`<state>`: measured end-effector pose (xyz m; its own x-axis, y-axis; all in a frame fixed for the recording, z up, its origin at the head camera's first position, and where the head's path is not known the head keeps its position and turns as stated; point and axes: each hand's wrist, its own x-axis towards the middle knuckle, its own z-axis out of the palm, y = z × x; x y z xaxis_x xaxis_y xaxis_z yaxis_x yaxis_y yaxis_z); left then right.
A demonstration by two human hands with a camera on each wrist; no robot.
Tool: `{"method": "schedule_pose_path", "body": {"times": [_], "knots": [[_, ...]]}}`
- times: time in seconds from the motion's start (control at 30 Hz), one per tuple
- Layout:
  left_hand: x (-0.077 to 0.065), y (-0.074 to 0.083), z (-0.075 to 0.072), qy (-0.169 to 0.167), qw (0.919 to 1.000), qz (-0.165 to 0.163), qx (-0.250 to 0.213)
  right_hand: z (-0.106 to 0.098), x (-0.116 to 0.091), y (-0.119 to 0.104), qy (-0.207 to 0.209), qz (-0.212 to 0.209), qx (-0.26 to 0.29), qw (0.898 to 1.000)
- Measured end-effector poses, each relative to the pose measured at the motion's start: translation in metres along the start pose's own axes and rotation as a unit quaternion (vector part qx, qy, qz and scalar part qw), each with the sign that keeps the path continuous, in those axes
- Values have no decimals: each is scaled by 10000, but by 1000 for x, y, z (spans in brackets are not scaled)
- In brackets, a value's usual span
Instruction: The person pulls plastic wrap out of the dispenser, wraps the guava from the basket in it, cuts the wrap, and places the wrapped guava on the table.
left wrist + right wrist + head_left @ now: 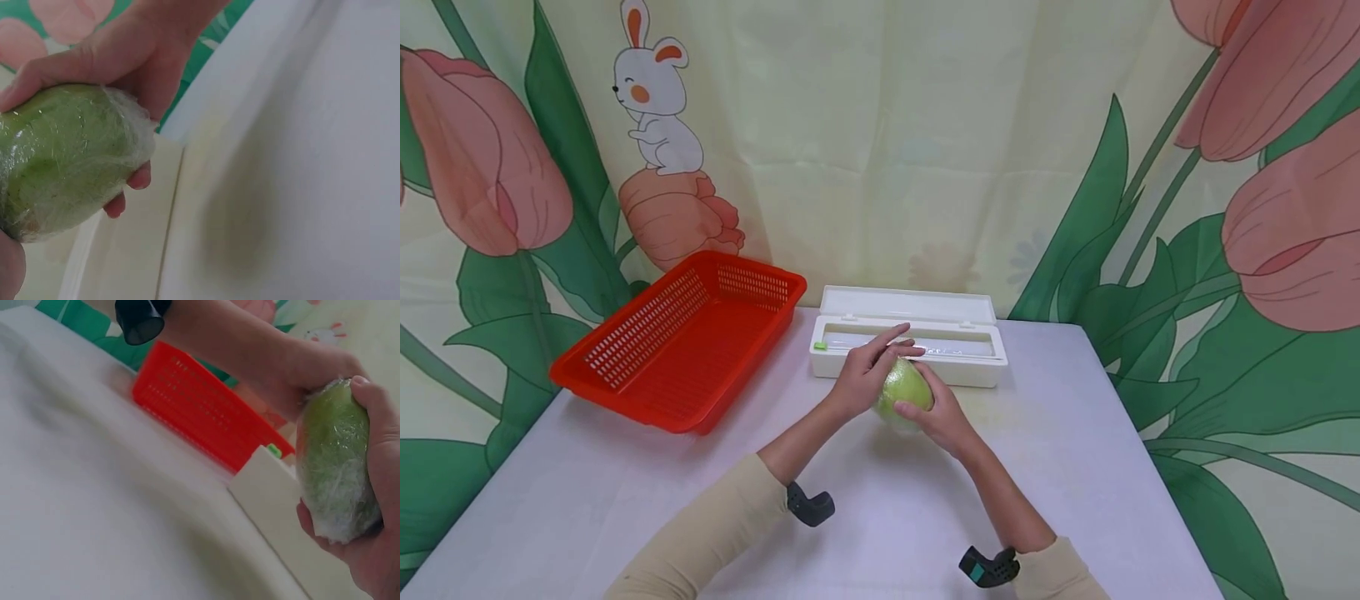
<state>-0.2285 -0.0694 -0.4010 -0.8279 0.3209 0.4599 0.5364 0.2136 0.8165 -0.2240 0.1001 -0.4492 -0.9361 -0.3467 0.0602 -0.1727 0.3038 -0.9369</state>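
A green mango (904, 390) wrapped in clear cling film is held up above the table, in front of the white film box (910, 372). My right hand (946, 417) grips it from the right, thumb across its near side and fingers curled round underneath, as the left wrist view shows. My left hand (859, 382) lies against the mango's left end with its fingers stretched out over the top. Crinkled film bunches at the end of the mango (69, 156) by the right palm. Only a bit of the left hand (9, 265) shows in the left wrist view.
The film box has its lid (906, 304) raised, a roll of film inside and a green slider (821, 345) at its left end. A red plastic basket (737, 392) stands at the table's back left. The white tabletop (880, 533) spreads below both forearms; a printed curtain hangs behind.
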Motion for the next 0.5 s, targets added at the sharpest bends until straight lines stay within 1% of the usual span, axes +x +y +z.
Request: {"method": "schedule_pose_path", "body": {"times": [0.03,0.13,0.2,0.23,0.27,0.33,0.37,0.43,0.47,0.5], "knots": [[-1,5,0,27,10000,23,-82,0,2,5,34,-35,7,10000],[-1,2,1,104,9991,195,-368,1,2,8,45,-186,-11,9998],[0,-6,2,84,9977,266,-625,1,2,9,85,-258,-121,9996],[0,-11,4,80,9971,251,-721,1,2,9,147,-312,-226,9991],[0,-16,5,75,9967,163,-791,1,2,9,247,-403,-392,9981],[2,-25,8,118,9954,-245,-914,2,1,10,495,-710,-955,9917],[2,-30,9,180,9939,-533,-951,2,1,10,637,-948,-1284,9851],[3,-35,11,353,9872,-1142,-1055,3,0,10,909,-1460,-1972,9652],[3,-37,11,455,9830,-1402,-1098,3,0,10,1009,-1697,-2241,9543],[4,-37,11,547,9789,-1620,-1120,3,0,10,1059,-1872,-2394,9468]]}}
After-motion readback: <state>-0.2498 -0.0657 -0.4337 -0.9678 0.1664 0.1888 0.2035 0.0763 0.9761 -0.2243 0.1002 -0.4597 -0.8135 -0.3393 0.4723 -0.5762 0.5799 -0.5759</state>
